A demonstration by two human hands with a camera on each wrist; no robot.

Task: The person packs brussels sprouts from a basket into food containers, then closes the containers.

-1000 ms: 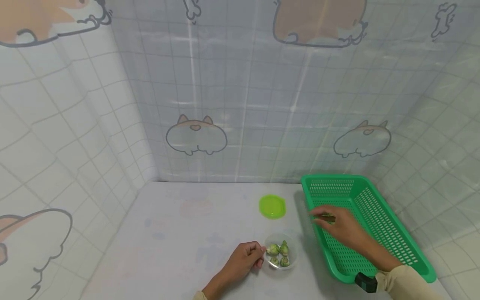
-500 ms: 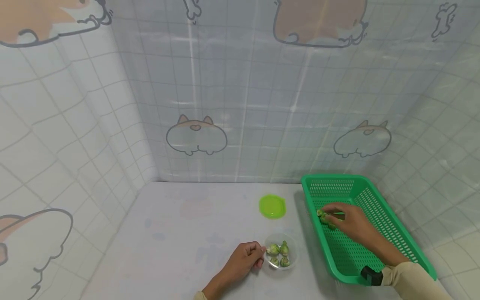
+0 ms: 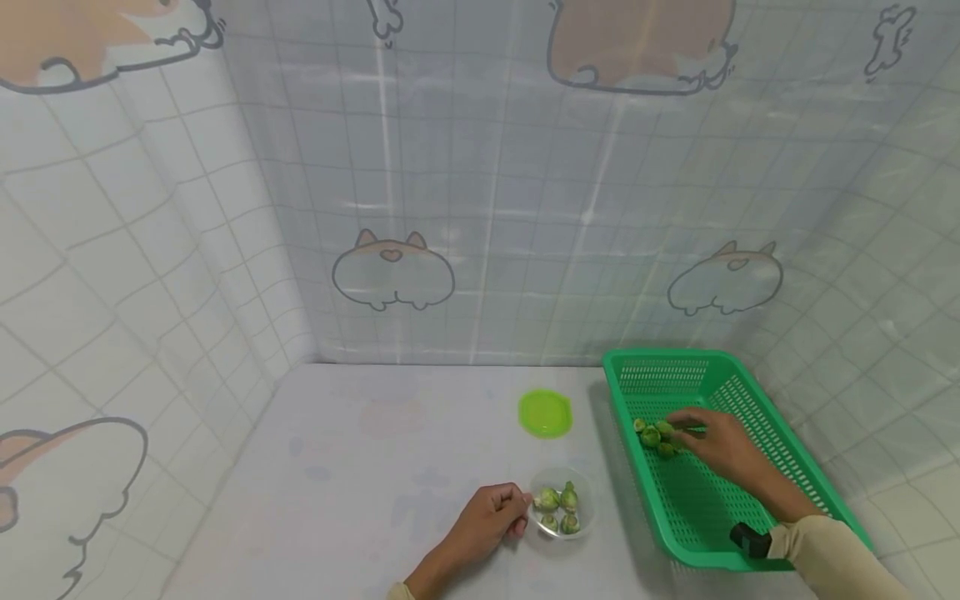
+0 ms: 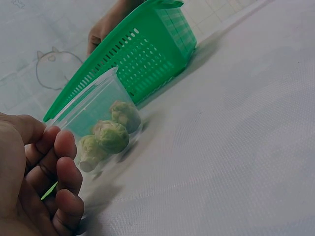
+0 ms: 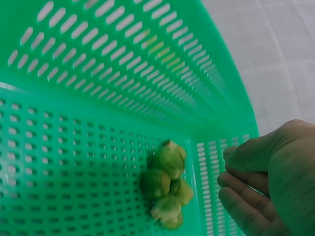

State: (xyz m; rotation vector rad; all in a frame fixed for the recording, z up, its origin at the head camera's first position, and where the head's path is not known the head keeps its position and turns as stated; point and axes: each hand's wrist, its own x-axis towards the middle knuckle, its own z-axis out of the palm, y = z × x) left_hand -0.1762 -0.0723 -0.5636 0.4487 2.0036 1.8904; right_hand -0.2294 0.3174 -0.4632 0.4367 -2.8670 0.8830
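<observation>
My left hand [image 3: 489, 521] pinches the rim of a clear plastic cup [image 4: 91, 105] between thumb and forefinger, its other fingers curled. Several Brussels sprouts [image 3: 568, 498] lie inside this cup, which stands upright on the table. Over in the green basket [image 3: 795, 450], my right hand [image 3: 716, 446] hovers just above and beside a small cluster of Brussels sprouts [image 3: 651, 437] near the left wall. The right wrist view shows its thumb and fingers apart from the sprouts [image 5: 170, 162], with nothing seen between them.
A round lime-green lid [image 3: 545, 413] lies flat on the white table [image 3: 337, 483] behind the cup. The slotted basket takes up the table's right side. Patterned sheets [image 3: 480, 208] hang as walls behind and at both sides.
My right hand has moved rightward from the basket's left rim, uncovering the sprouts beneath it. The left hand and the cup have stayed in place.
</observation>
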